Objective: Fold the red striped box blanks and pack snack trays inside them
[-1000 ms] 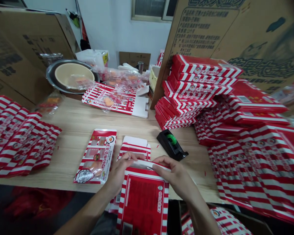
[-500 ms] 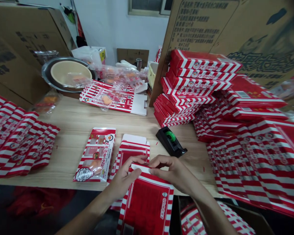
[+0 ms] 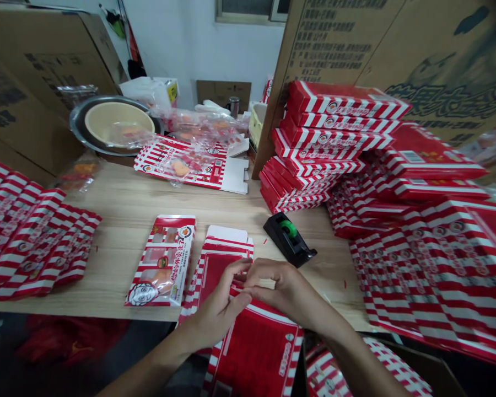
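Note:
A red carton with striped edges (image 3: 258,347) slants down over the table's front edge, its top end between my hands. My left hand (image 3: 221,306) grips the left side of that end, thumb on top and fingers behind. My right hand (image 3: 276,284) pinches the same end from the right, its fingertips meeting my left hand's. The flap there is mostly hidden by my fingers. Under and behind my left hand lies another flat red carton (image 3: 221,262) with a white flap. Left of it rests a filled pack with clear windows (image 3: 161,262).
A black tape dispenser (image 3: 289,240) with green tape stands right of the hands. Striped boxes (image 3: 343,99) are stacked at the right, with more cartons (image 3: 438,264) in front. Folded cartons (image 3: 33,237) lie left. A cream bowl (image 3: 118,118) sits at the back.
My hands have drawn closer together at the carton's top end, covering the white flap that showed between them. The carton's lower part has swung slightly right.

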Demonstrator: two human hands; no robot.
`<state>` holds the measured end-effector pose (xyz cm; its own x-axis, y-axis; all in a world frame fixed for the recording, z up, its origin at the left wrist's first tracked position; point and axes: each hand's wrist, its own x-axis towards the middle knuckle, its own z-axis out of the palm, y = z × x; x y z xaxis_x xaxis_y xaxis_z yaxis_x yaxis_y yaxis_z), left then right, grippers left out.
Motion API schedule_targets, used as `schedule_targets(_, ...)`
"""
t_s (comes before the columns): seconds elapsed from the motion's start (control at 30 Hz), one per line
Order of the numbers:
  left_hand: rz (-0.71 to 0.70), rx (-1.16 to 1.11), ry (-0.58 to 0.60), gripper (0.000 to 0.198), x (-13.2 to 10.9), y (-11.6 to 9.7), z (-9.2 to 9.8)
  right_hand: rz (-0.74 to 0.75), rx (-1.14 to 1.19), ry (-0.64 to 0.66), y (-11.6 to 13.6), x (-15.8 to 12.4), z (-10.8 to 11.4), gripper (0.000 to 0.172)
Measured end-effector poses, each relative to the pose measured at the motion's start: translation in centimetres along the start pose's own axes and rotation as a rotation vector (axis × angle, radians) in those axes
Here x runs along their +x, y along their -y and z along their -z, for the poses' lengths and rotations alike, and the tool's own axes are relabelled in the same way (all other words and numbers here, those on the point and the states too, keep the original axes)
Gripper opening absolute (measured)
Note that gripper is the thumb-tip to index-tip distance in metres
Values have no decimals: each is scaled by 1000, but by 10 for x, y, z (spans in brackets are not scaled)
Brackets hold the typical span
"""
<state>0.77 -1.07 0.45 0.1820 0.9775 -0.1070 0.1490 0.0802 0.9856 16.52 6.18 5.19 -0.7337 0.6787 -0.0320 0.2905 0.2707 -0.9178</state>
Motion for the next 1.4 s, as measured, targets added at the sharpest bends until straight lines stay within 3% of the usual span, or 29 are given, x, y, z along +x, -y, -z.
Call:
schedule_targets(0.13,1,-52,-101,11,2,3,0,-149,216,38,-12,-14,11,15)
schedule_targets(0.23,-6,-96,-128,11,3,5,2,-306,305,-114,-24,-28,9,18)
schedule_targets(0.4,42,-57,-172,10,3,3,-3,-360,478,-334,-29,-43,-4,26)
schedule_targets(0.57,-6,-7,-91,7,5,1,-10,-403,585,-194,-30,-46,7,25)
schedule_targets(0.7,-22,4,-117,8,5,1,-9,-346,593,-162,-32,-53,14,20)
schedule_targets(0.8,8,18,-160,9,3,2,-8,-306,598,-153,-30,-64,8,29)
schedule_targets(1.0,-43,78,-177,8,2,2,-11,-198,276,-246,-22,-79,-12,28)
schedule_targets(1.1,-63,102,-198,9,2,1,-15,-161,260,-285,-23,-81,-19,27)
schedule_targets(1.27,28,60,-91,8,0,0,-12,-148,370,-223,-38,-84,-11,25)
schedule_targets(1.33,41,72,-134,12,2,-2,-2,-150,322,-344,-55,-81,6,28)
schedule_targets(1.4,10,85,-282,16,8,-8,15,-210,161,-641,-76,-73,29,32)
